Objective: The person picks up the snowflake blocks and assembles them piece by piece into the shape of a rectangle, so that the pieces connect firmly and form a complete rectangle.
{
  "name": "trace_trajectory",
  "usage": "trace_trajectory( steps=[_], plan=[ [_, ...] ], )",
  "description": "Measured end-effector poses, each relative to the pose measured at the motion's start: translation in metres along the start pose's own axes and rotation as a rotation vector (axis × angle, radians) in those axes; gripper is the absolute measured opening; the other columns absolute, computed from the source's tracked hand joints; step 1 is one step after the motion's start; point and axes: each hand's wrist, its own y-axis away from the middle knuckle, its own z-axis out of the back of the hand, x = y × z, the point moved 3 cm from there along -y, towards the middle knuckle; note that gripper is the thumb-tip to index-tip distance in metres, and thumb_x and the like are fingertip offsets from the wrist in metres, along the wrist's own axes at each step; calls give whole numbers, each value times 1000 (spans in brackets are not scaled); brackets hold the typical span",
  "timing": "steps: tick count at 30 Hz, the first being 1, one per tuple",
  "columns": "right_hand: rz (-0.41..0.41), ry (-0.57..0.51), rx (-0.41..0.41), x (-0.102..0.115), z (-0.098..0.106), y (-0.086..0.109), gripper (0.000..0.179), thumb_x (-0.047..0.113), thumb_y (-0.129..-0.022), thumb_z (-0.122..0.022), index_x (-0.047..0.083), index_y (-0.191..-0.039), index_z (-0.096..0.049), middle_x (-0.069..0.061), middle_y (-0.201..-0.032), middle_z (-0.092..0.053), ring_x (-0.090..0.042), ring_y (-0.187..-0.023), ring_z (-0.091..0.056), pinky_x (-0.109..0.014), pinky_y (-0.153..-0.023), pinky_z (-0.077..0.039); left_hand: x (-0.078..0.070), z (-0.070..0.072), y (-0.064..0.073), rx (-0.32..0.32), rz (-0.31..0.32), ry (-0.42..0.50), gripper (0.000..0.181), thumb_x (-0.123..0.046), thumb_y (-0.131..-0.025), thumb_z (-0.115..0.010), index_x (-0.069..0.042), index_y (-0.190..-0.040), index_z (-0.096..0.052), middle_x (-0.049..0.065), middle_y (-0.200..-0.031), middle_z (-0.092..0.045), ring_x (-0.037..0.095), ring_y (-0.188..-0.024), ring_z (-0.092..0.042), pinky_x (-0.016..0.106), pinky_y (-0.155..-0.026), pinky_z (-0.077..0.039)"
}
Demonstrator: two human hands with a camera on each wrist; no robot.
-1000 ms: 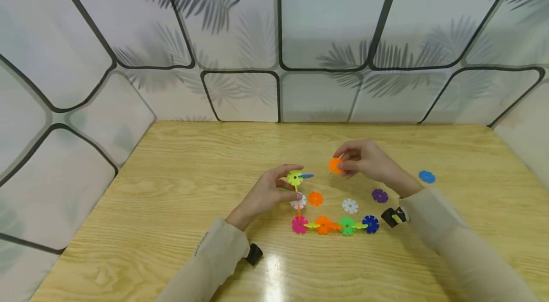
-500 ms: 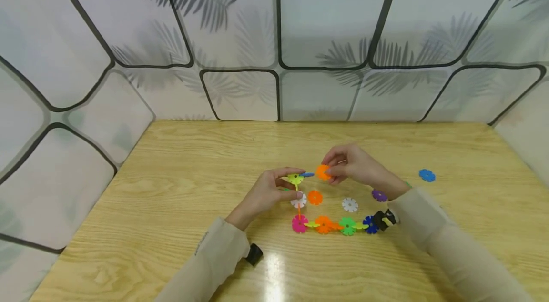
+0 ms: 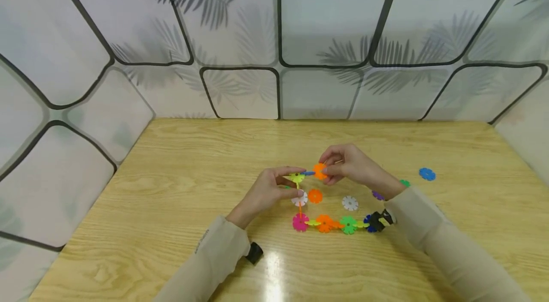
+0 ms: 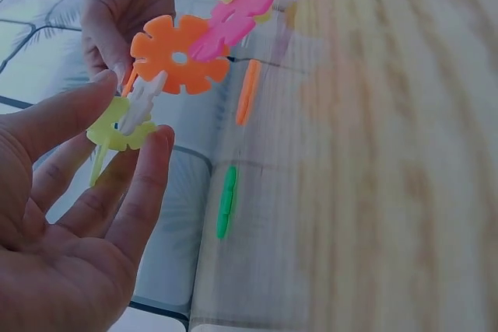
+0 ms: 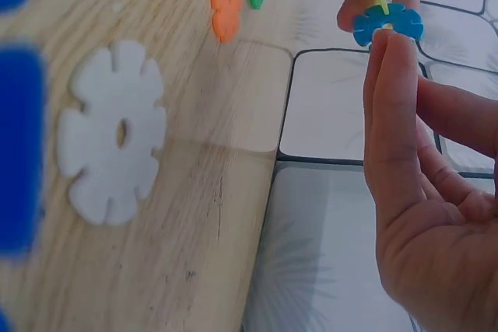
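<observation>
A chain of slotted plastic snowflake discs bends in an L, its lower row running from a pink disc (image 3: 300,222) to a dark blue one. My left hand (image 3: 268,192) holds the upright side of the chain, fingers and thumb about the yellow disc (image 4: 109,131) and white disc (image 4: 142,104). From the yellow disc a blue disc (image 5: 401,22) sticks out to the right. My right hand (image 3: 353,168) pinches an orange disc (image 3: 319,171) between thumb and fingers, its edge right at the blue disc. In the right wrist view the fingers mostly hide this orange disc.
Inside the L lie a loose orange disc (image 3: 315,196) and a white disc (image 3: 350,203). To the right are a purple disc (image 3: 377,195), partly covered by the right arm, a green disc (image 3: 405,182) and a blue disc (image 3: 427,174). A patterned backdrop (image 3: 317,95) stands behind the wooden table.
My right hand has moved left with the orange disc, bringing it from apart to the end of the blue disc. My left hand has stayed in place on the chain.
</observation>
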Motion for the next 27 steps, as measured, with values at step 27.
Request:
trace_trajectory(
  steps=[27],
  plan=[
    [-20, -13, 35, 3, -2, -4, 12, -9, -95, -61, -14, -106, -57, -16, -88, -67, -33, -76, -72, -45, -74, -61, -1, 0, -1, 15, -17, -32, 44, -2, -89, -78, -3, -132, -67, 16, -130, -65, 21, -95, -68, 27, -74, -56]
  ],
)
